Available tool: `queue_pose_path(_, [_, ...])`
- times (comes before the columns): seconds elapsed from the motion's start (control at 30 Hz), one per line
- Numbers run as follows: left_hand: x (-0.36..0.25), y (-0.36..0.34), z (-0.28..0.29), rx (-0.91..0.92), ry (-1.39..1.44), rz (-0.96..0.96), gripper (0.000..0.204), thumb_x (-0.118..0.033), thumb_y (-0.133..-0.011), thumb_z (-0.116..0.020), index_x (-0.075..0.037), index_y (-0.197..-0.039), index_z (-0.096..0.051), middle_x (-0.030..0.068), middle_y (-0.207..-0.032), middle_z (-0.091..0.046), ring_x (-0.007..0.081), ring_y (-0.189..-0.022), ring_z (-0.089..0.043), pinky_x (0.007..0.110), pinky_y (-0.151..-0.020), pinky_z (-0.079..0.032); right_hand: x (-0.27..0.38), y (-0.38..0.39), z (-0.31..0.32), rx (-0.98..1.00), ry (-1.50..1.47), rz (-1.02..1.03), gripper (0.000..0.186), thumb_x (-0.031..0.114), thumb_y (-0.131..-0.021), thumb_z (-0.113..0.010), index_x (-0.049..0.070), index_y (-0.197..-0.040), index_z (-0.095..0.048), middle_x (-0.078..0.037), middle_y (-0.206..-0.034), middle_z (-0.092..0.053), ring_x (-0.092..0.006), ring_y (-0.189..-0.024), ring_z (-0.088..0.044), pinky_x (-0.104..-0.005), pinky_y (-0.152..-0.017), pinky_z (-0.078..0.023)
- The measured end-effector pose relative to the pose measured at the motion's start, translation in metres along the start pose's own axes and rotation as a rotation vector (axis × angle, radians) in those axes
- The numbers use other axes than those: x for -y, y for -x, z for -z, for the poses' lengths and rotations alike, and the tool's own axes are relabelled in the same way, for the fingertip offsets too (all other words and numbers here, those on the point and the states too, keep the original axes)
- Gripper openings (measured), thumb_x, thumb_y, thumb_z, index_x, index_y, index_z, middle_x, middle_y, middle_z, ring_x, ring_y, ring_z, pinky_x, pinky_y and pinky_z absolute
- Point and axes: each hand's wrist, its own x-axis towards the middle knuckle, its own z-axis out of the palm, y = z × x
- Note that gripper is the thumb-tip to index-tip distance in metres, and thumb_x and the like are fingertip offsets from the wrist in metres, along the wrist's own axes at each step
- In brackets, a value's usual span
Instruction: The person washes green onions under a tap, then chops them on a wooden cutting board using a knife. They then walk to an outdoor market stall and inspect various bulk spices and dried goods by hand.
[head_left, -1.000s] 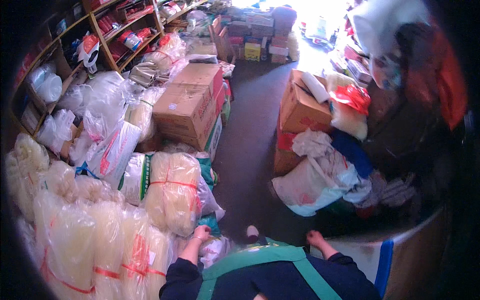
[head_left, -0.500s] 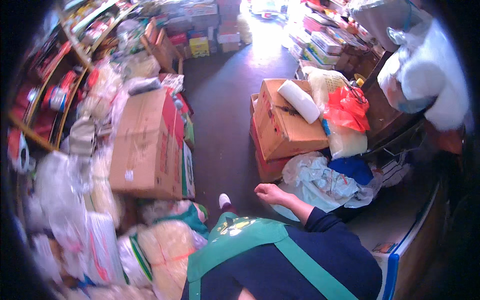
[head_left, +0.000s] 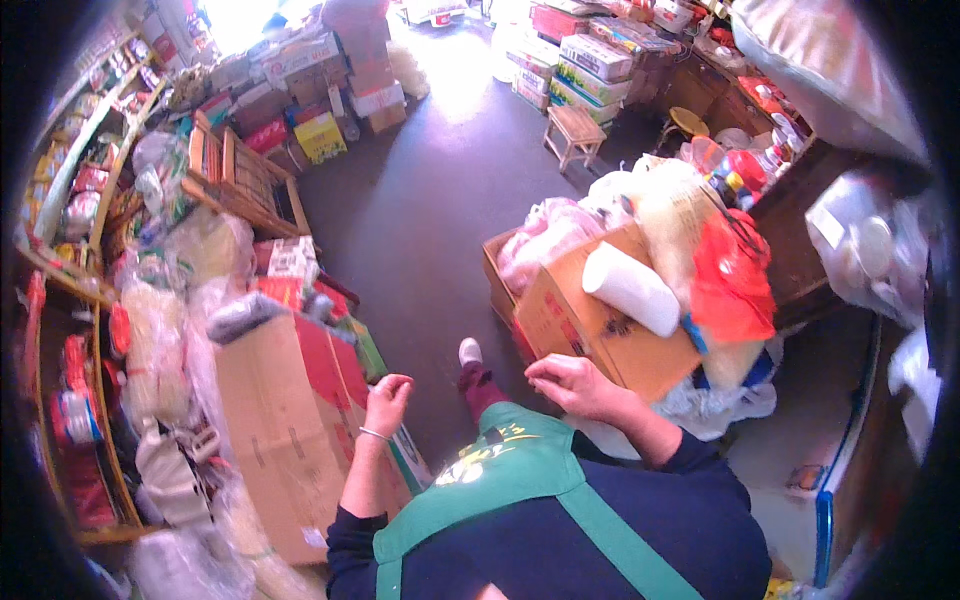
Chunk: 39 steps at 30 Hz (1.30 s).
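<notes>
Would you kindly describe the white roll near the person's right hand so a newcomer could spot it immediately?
Start at the open brown cardboard box on the dark floor, just ahead of the right hand. The white roll lies tilted on its top, beside a red plastic bag. It is the only plain white cylinder there; its neighbours are soft, crumpled bags.

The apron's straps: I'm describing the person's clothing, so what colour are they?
Green, over a dark blue top; the apron shows only in the head view.
</notes>
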Motion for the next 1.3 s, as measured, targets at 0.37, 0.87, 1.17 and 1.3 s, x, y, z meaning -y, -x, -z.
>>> queue_pose_path(0.37, [0.041,-0.141,0.111,-0.004,-0.107,0.258,0.019,-0.016,-0.085,-0.059,0.0,-0.094,-0.064,0.0064,-0.079,-0.066,0.0117,-0.071,-0.06,0.027,-0.068,-0.049,-0.012,-0.257,0.063,0.028,0.081,0.059,0.015,0.013,-0.085,-0.057,0.002,-0.095,-0.06,-0.015,-0.087,-0.062,-0.031,-0.082,-0.061,-0.0369,-0.069,-0.049])
queue_pose_path(0.87, [0.075,-0.473,0.258,0.057,-0.274,0.205,0.02,-0.017,-0.08,-0.06,0.0,-0.089,-0.066,0.0139,-0.082,-0.068,0.0215,-0.076,-0.066,0.033,-0.071,-0.051,-0.172,-0.508,-0.008,0.207,0.44,-0.435,0.024,0.02,-0.081,-0.056,0.005,-0.1,-0.06,-0.018,-0.093,-0.061,-0.0355,-0.09,-0.06,-0.0437,-0.077,-0.049])
queue_pose_path(1.17, [0.029,-0.666,0.293,0.251,-0.461,0.082,0.019,-0.017,-0.08,-0.059,-0.002,-0.088,-0.066,0.0162,-0.084,-0.067,0.0285,-0.081,-0.065,0.036,-0.075,-0.051,-0.28,-0.434,-0.024,0.166,0.338,-1.214,0.026,0.021,-0.075,-0.053,0.005,-0.09,-0.068,-0.019,-0.093,-0.065,-0.0371,-0.087,-0.062,-0.0435,-0.078,-0.049])
queue_pose_path(1.3, [0.023,-0.732,0.279,0.304,-0.57,0.145,0.021,-0.018,-0.08,-0.058,-0.003,-0.092,-0.066,0.0181,-0.09,-0.066,0.0309,-0.089,-0.064,0.038,-0.081,-0.049,-0.305,-0.439,-0.016,0.169,0.205,-1.258,0.025,0.019,-0.071,-0.055,0.005,-0.085,-0.07,-0.02,-0.088,-0.065,-0.0368,-0.085,-0.063,-0.0434,-0.077,-0.049])
